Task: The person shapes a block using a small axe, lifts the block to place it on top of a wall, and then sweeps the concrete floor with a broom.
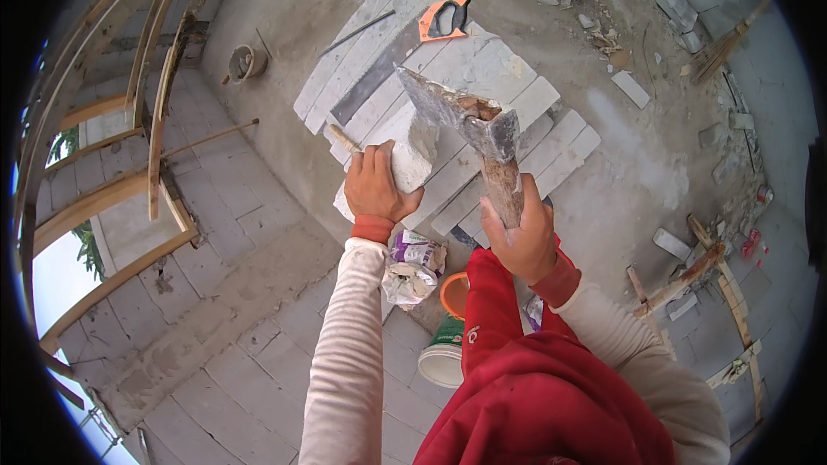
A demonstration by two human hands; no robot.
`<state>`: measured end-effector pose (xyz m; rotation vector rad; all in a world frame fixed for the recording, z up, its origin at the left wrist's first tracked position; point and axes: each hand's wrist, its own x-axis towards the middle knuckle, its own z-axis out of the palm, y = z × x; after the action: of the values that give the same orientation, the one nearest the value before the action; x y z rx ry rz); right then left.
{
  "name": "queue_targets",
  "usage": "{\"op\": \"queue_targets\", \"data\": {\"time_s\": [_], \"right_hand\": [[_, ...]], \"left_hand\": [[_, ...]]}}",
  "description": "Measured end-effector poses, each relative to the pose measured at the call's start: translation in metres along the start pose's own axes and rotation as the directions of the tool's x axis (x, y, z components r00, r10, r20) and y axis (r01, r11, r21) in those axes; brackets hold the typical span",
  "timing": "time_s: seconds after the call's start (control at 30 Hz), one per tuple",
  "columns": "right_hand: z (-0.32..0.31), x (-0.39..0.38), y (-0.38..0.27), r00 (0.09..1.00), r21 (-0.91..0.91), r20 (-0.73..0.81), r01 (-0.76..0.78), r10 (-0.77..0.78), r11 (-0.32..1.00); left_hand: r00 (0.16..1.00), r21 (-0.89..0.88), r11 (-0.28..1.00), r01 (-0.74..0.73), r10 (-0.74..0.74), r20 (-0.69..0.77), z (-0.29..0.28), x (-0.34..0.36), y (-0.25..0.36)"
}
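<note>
My left hand (379, 185) grips a rough white block (413, 151) lying on a stack of pale grey blocks (530, 146), its fingers curled over the top. My right hand (521, 232) is closed round the wooden handle of a hatchet (461, 116); its broad, dusty metal head is held over the white block and stack. A small light stick (343, 136) lies just beyond my left fingers. Farther back on the stack are an orange-and-black handsaw (444, 19) and a thin metal bar (357, 32).
Below the stack are a torn bag (412, 280) and green and white buckets (441, 366). A pail (247, 63) stands at back left. Wooden frames (121, 237) line the left wall. Rubble (676, 9), a broom (732, 34) and timber pieces (719, 275) lie toward the right.
</note>
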<state>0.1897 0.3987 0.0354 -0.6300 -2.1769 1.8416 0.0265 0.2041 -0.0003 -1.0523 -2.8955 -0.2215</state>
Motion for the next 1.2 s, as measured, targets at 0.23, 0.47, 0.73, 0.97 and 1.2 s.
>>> {"op": "queue_targets", "data": {"time_s": [0.23,0.47,0.73,0.97,1.2], "right_hand": [[0.007,0.014,0.083,0.983,-0.269,0.140,-0.080,0.122,0.960],[-0.001,0.003,0.018,0.999,-0.010,0.008,-0.031,0.031,0.999],[0.003,0.025,0.030,0.992,-0.084,0.125,0.034,-0.023,0.996],[0.024,0.015,0.072,0.993,-0.186,0.111,-0.021,0.042,0.982],[0.004,0.030,0.065,0.992,0.002,-0.024,-0.128,0.128,0.992]], "left_hand": [[1.000,-0.019,1.000,-0.013,0.013,0.000,-0.003,0.008,-0.001],[1.000,-0.023,1.000,-0.021,0.021,0.006,0.002,0.001,-0.003],[1.000,-0.033,0.999,0.013,-0.012,0.027,-0.003,0.016,-0.006],[1.000,-0.023,1.000,-0.011,0.011,0.020,-0.002,0.024,-0.010],[1.000,-0.036,0.999,-0.021,0.020,-0.020,0.000,0.010,-0.011]]}}
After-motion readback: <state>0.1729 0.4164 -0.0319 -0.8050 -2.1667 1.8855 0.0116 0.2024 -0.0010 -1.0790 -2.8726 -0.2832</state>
